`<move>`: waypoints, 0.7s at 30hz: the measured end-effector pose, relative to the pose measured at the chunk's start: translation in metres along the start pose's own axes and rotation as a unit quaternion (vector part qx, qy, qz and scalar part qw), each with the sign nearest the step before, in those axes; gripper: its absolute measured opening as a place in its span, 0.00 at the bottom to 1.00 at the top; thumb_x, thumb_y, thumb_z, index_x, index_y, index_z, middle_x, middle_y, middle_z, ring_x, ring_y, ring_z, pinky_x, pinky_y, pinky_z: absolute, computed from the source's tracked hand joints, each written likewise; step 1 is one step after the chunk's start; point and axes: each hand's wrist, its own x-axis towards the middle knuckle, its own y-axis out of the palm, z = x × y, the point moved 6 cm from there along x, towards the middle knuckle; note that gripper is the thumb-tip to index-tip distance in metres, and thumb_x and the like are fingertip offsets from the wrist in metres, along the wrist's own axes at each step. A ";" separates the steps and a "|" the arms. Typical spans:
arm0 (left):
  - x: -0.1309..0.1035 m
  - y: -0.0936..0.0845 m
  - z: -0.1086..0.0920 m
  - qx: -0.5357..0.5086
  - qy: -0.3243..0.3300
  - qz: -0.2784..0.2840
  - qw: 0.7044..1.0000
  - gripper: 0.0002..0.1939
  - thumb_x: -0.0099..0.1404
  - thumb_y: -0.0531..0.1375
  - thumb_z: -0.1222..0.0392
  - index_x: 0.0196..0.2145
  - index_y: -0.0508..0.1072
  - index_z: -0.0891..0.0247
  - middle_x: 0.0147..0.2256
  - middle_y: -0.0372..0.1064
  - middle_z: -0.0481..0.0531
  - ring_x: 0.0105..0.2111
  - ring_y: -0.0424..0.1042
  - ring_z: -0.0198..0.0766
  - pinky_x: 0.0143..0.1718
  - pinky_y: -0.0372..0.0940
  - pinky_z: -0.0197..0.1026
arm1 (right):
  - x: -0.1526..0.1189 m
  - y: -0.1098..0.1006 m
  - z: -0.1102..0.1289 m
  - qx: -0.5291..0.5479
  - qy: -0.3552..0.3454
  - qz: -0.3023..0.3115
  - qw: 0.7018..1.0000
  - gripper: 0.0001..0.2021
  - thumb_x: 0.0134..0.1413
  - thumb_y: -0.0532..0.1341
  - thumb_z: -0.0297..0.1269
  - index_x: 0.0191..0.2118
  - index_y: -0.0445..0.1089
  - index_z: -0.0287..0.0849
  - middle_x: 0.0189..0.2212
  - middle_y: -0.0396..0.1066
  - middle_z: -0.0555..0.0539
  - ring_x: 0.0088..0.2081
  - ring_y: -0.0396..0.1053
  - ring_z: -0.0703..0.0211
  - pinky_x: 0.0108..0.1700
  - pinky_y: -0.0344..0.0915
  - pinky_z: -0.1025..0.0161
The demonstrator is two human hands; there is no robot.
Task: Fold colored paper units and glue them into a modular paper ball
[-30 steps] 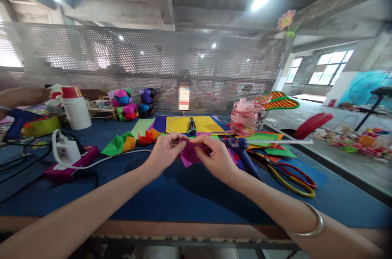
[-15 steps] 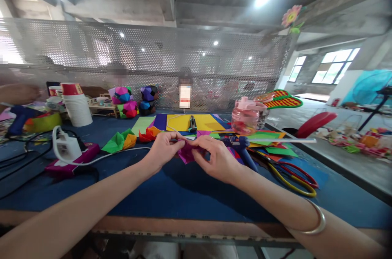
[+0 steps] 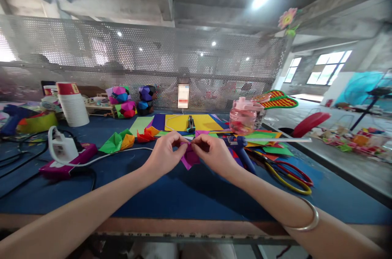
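Taking the clock from the one folded purple paper [image 3: 190, 157], with twelve straight ahead, I have it between my two hands, just over the blue tabletop [image 3: 180, 199]. My left hand [image 3: 163, 155] pinches its left edge between thumb and forefinger; my right hand [image 3: 216, 156] pinches the upper right in the same way, other fingers curled. One bangle [image 3: 310, 223] circles my right forearm.

At twelve, one cutter [image 3: 191, 124] lies on a yellow sheet [image 3: 208, 122], with one phone [image 3: 183, 97] upright beyond. At two stands one pink bottle [image 3: 242, 118]. Near three, by my right hand, sits one blue glue gun [image 3: 246, 157]; toward four, one pair of scissors [image 3: 289, 177], its two handles red and yellow.

At nine lies one purple power strip [image 3: 82, 156] with one white charger [image 3: 64, 146]. Toward ten are at least three folded paper pieces [image 3: 113, 141] and one stack of cups [image 3: 73, 111], too tightly nested to count.
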 end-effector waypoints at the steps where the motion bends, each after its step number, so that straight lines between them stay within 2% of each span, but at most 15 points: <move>1: 0.000 0.001 0.000 -0.004 -0.001 0.004 1.000 0.03 0.59 0.59 0.65 0.30 0.74 0.64 0.30 0.72 0.50 0.32 0.72 0.36 0.34 0.65 0.37 | -0.001 0.000 0.001 -0.014 -0.011 -0.005 1.000 0.05 0.53 0.59 0.31 0.32 0.72 0.40 0.28 0.75 0.49 0.30 0.71 0.61 0.33 0.64 0.66; 4: -0.001 0.003 -0.001 0.001 -0.001 0.005 1.000 0.02 0.57 0.59 0.67 0.29 0.73 0.64 0.29 0.71 0.49 0.31 0.71 0.36 0.34 0.64 0.37 | -0.004 0.000 0.006 -0.048 -0.040 -0.012 0.998 0.04 0.53 0.59 0.28 0.30 0.71 0.40 0.26 0.74 0.50 0.28 0.69 0.63 0.31 0.62 0.67; 11: -0.007 0.005 -0.009 0.048 0.023 -0.038 0.998 0.06 0.54 0.57 0.71 0.23 0.66 0.64 0.25 0.64 0.46 0.27 0.65 0.32 0.30 0.59 0.36 | -0.009 0.006 0.013 -0.107 -0.072 -0.025 0.991 0.06 0.52 0.59 0.25 0.27 0.65 0.41 0.25 0.69 0.50 0.27 0.65 0.62 0.30 0.57 0.67; 17: -0.011 0.008 -0.015 0.048 0.052 -0.066 0.995 0.08 0.53 0.55 0.73 0.21 0.62 0.63 0.24 0.60 0.45 0.27 0.62 0.32 0.29 0.57 0.36 | -0.017 0.008 0.027 -0.216 -0.141 -0.050 0.965 0.08 0.55 0.55 0.25 0.27 0.62 0.42 0.27 0.65 0.46 0.30 0.63 0.58 0.32 0.57 0.62; 19: -0.008 0.007 -0.012 0.039 0.035 -0.061 0.997 0.07 0.54 0.55 0.71 0.22 0.64 0.63 0.25 0.62 0.46 0.28 0.63 0.33 0.30 0.59 0.36 | -0.015 0.005 0.027 -0.193 -0.132 -0.048 0.971 0.07 0.57 0.55 0.26 0.29 0.64 0.41 0.29 0.67 0.46 0.32 0.65 0.57 0.34 0.59 0.62; 21: -0.001 0.004 -0.006 0.017 0.005 -0.055 0.998 0.05 0.55 0.56 0.69 0.24 0.66 0.63 0.26 0.65 0.47 0.28 0.66 0.34 0.32 0.61 0.37 | -0.010 0.002 0.022 -0.118 -0.089 -0.043 0.988 0.04 0.58 0.56 0.29 0.33 0.65 0.42 0.31 0.69 0.47 0.33 0.68 0.58 0.36 0.62 0.63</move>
